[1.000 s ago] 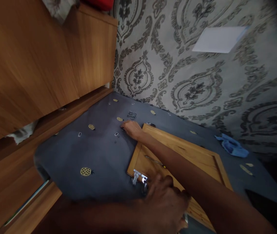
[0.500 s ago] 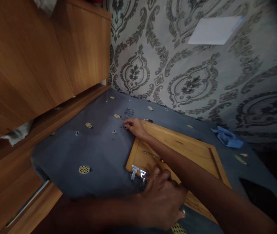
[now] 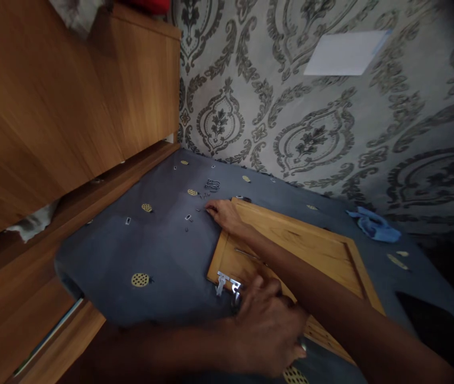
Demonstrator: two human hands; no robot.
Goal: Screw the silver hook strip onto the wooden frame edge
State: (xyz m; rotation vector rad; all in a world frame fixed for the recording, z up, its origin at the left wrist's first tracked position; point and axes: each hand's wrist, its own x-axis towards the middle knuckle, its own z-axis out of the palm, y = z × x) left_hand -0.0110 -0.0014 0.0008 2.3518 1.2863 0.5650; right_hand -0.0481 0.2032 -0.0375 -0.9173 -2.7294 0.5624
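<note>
My right hand (image 3: 225, 215) reaches across the wooden cabinet door (image 3: 310, 234) to the dark bedsheet, its thumb and fingers pinched together beside several small screws (image 3: 198, 210). Whatever is between those fingertips is too small to make out. My left hand (image 3: 269, 325) is curled closed low in the view, over the door's near edge; what it grips is hidden under the palm. Just beyond its knuckles, a shiny metal hinge (image 3: 229, 282) sits at the door's corner. A thin metal shaft like a screwdriver's (image 3: 246, 254) lies on the door, partly behind my right forearm.
Several curved dark handles or hooks (image 3: 212, 184) lie farther back on the patterned sheet (image 3: 163, 245). A blue cloth (image 3: 374, 225) and a dark flat object (image 3: 430, 320) are on the right. Wooden furniture (image 3: 71, 106) borders the left; a patterned wall (image 3: 259, 106) stands behind.
The view has shifted slightly. My right hand stays pinched by the screws, its fingertips a little to the right. My left hand keeps its curled grip near the hinge.
</note>
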